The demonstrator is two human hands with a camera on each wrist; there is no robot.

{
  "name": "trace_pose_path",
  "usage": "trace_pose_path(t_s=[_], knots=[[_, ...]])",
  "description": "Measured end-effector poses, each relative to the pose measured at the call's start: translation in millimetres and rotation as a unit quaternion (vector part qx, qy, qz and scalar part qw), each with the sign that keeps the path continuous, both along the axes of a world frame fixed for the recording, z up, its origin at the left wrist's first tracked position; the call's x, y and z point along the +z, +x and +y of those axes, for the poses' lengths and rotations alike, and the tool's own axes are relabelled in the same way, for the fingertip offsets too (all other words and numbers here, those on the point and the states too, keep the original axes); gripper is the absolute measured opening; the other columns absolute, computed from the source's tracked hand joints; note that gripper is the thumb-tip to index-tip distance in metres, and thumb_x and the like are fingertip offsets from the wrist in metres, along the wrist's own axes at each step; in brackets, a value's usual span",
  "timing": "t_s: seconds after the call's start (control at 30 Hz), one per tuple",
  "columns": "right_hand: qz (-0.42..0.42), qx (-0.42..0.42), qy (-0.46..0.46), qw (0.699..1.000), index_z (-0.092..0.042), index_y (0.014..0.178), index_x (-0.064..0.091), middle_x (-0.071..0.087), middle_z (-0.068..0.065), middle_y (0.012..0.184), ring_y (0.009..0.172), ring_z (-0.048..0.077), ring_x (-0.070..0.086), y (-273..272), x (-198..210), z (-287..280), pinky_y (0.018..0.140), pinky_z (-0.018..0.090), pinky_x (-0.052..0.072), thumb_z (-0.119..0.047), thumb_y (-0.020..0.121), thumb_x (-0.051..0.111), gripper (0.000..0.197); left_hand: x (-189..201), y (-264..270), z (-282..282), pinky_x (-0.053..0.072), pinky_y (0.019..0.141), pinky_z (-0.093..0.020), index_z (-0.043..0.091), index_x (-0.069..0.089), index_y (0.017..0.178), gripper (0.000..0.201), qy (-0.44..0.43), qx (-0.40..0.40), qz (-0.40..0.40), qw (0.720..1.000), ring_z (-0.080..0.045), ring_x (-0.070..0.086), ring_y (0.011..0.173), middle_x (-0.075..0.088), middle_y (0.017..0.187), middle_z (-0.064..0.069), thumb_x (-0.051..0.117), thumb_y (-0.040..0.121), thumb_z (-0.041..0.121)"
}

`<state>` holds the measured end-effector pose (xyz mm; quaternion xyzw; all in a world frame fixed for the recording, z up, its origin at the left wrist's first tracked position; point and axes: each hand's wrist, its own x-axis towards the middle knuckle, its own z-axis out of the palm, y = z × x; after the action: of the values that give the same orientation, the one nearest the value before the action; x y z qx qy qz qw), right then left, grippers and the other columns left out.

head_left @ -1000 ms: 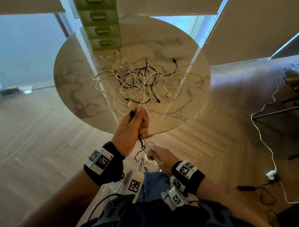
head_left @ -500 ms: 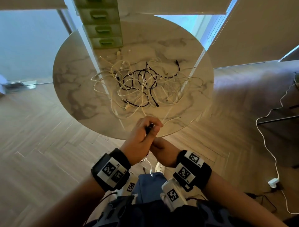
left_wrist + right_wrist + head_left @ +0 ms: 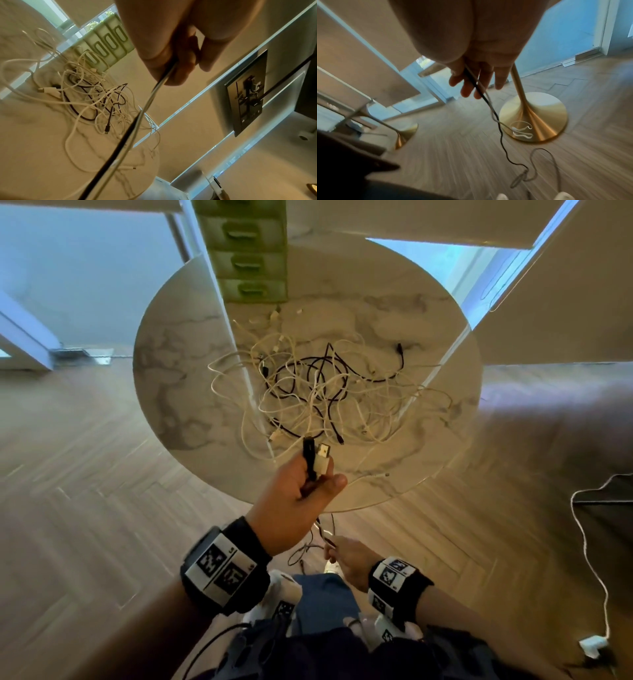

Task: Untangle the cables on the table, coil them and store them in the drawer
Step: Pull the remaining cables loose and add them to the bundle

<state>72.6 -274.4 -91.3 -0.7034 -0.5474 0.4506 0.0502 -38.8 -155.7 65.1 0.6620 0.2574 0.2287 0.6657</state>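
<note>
Risk: left hand [image 3: 297, 497] clamps black cable [image 3: 310, 460] and white cable [image 3: 323, 458] plug ends above table [image 3: 164, 392], right hand [image 3: 346, 556] loosely guides both lower down, so dangling tails could snag the table base [image 3: 533, 117].

Cable tangle [image 3: 308, 392] covers the table [image 3: 164, 392] centre; bare marble on the left side and near edge. Green drawer unit [image 3: 251, 265] stands at the far edge, loose white plugs lying just in front of it. Right flank has stray white loops.
</note>
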Motion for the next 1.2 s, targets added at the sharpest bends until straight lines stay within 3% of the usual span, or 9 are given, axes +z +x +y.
trace_pose_path(t_s=[0.1, 0.23, 0.37, 0.47, 0.6, 0.73, 0.83, 1.0, 1.2], knots=[[-0.01, 0.049, -0.1, 0.994, -0.008, 0.099, 0.059, 0.055, 0.007, 0.103, 0.095, 0.017, 0.054, 19.9, -24.7, -12.0, 0.082, 0.023, 0.039, -0.001, 0.093, 0.039, 0.022, 1.0, 3.8, -1.9, 0.037, 0.058, -0.016, 0.029, 0.045, 0.073, 0.016, 0.019, 0.021, -0.006, 1.0, 0.0, 0.041, 0.055, 0.045, 0.058, 0.016, 0.055, 0.086, 0.034], [-0.118, 0.099, -0.147, 0.977, -0.004, 0.138, 0.036, 0.042, 0.014, 0.138, 0.125, 0.029, 0.042, 47.2, -22.9, -24.3, 0.103, 0.032, 0.034, -0.006, 0.091, 0.044, 0.047, 7.5, 9.4, 1.6, 0.033, 0.052, -0.019, 0.015, 0.042, 0.076, 0.023, -0.035, 0.052, -0.048, 0.997, -0.006, 0.033, 0.051, 0.036, 0.056, 0.013, 0.045, 0.094, 0.029], [-0.081, 0.083, -0.082, 0.99, -0.006, 0.129, 0.047, 0.054, 0.013, 0.129, 0.118, 0.028, 0.051, 69.1, 34.0, 16.3, 0.098, 0.033, 0.04, -0.016, 0.093, 0.048, 0.038, -4.0, 14.7, 4.2, 0.047, 0.061, -0.024, 0.013, 0.046, 0.088, 0.017, -0.04, 0.074, 0.003, 0.996, -0.006, 0.041, 0.058, 0.041, 0.06, 0.01, 0.038, 0.096, 0.026], [-0.038, 0.063, 0.104, 0.992, -0.01, 0.108, 0.061, 0.064, 0.011, 0.107, 0.101, 0.026, 0.057, 80.5, 84.3, 56.4, 0.082, 0.028, 0.04, -0.018, 0.09, 0.049, 0.022, -18.3, 21.1, -4.2, 0.039, 0.056, -0.014, 0.018, 0.049, 0.087, 0.009, -0.026, 0.087, 0.051, 0.995, 0.001, 0.04, 0.055, 0.048, 0.058, 0.014, 0.047, 0.096, 0.021], [-0.014, 0.045, 0.156, 0.987, -0.01, 0.11, 0.06, 0.064, 0.008, 0.104, 0.095, 0.02, 0.057, 85.0, 115.2, 100.9, 0.08, 0.025, 0.04, -0.015, 0.091, 0.05, 0.022, -30.4, 29.4, -14.4, 0.037, 0.054, -0.013, 0.018, 0.049, 0.077, 0.019, -0.018, 0.104, 0.098, 0.99, 0.001, 0.041, 0.052, 0.049, 0.057, 0.014, 0.052, 0.094, 0.009], [-0.019, 0.139, 0.15, 0.979, -0.011, 0.099, 0.06, 0.061, 0.007, 0.097, 0.087, 0.021, 0.054, 63.3, 105.5, 127.2, 0.076, 0.027, 0.037, -0.013, 0.089, 0.053, 0.013, -32.7, 30.5, -13.3, 0.028, 0.041, -0.013, 0.011, 0.05, 0.095, 0.016, -0.122, 0.126, 0.073, 0.982, -0.002, 0.03, 0.046, 0.036, 0.053, 0.009, 0.036, 0.1, 0.015], [-0.021, 0.178, 0.167, 0.97, -0.008, 0.122, 0.055, 0.055, 0.011, 0.129, 0.119, 0.023, 0.049, 46.4, 92.2, 146.7, 0.095, 0.025, 0.035, -0.013, 0.091, 0.051, 0.032, -31.3, 25.2, -7.6, 0.027, 0.037, -0.014, 0.014, 0.045, 0.108, 0.017, -0.152, 0.136, 0.055, 0.977, -0.004, 0.03, 0.045, 0.034, 0.056, 0.003, 0.032, 0.1, 0.022], [-0.076, 0.037, 0.047, 0.995, -0.007, 0.139, 0.032, 0.037, 0.018, 0.143, 0.129, 0.034, 0.04, 47.9, 61.1, 180.4, 0.103, 0.041, 0.035, -0.019, 0.097, 0.04, 0.044, -28.7, 13.8, 6.7, 0.028, 0.039, -0.013, 0.029, 0.032, 0.135, 0.036, -0.17, 0.146, 0.044, 0.974, -0.002, 0.029, 0.045, 0.029, 0.064, -0.007, 0.028, 0.101, 0.019], [-0.125, -0.011, 0.09, 0.988, -0.003, 0.119, 0.047, 0.052, 0.02, 0.126, 0.114, 0.037, 0.052, 53.6, 42.3, 187.3, 0.09, 0.043, 0.043, -0.027, 0.099, 0.037, 0.033, -29.1, -3.0, 36.9, 0.023, 0.039, -0.017, 0.008, 0.04, 0.098, 0.021, -0.203, 0.142, 0.061, 0.967, -0.007, 0.025, 0.046, 0.033, 0.062, -0.002, 0.024, 0.101, 0.021]])
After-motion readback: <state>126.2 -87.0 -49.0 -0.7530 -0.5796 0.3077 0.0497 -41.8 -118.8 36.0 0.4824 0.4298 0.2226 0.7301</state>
